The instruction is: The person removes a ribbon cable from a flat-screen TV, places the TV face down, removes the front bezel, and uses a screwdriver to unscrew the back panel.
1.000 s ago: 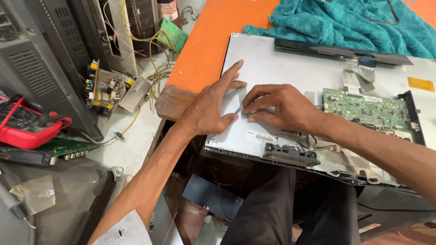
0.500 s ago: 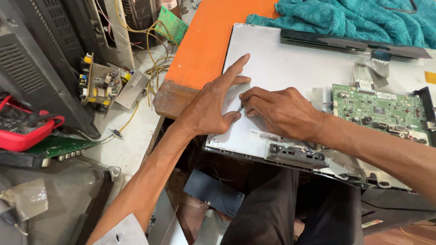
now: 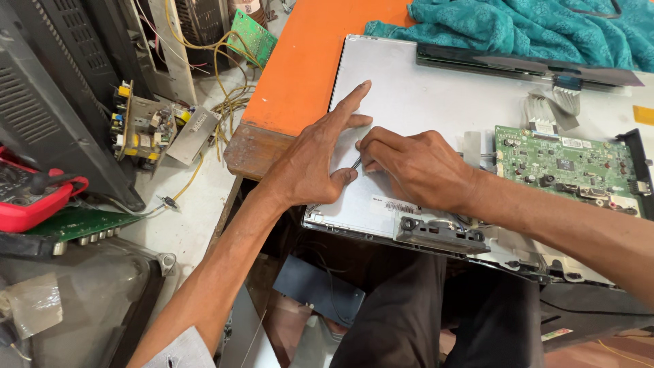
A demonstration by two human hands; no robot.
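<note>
A wide grey metal back panel (image 3: 422, 102) of a flat screen lies face down across the orange surface (image 3: 300, 61), its near edge overhanging the front edge; a green circuit board (image 3: 565, 167) sits on its right part. Teal cloth (image 3: 518, 27) covers the far right corner, and opened electronics crowd the floor to the left. The left hand (image 3: 310, 163) presses flat on the panel, fingers spread, grasping nothing. Touching it, the right hand (image 3: 422, 167) pinches a thin metal tool (image 3: 356, 163) against the panel.
</note>
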